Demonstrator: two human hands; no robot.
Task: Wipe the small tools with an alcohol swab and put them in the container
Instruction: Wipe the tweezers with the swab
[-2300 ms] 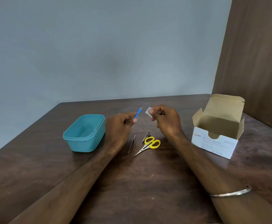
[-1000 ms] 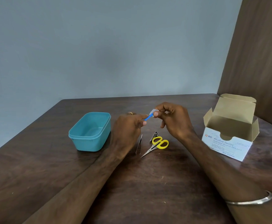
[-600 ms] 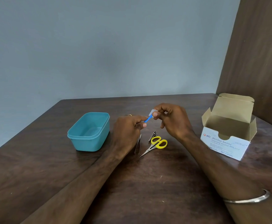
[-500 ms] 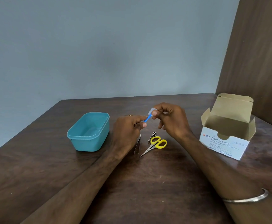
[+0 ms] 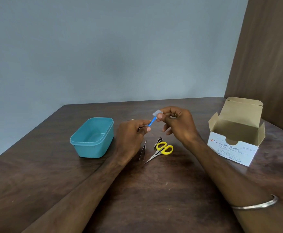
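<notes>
Teal container (image 5: pixel 92 137) empty; swab box (image 5: pixel 235 145) open.

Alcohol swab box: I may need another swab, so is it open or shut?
Open: the alcohol swab box has its lid flap upright and side flaps spread, showing the bare cardboard inside.

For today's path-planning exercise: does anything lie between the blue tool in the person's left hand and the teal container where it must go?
Nothing visible does. The blue tool is held above the table, and the teal container sits open just beyond the left hand.
</notes>
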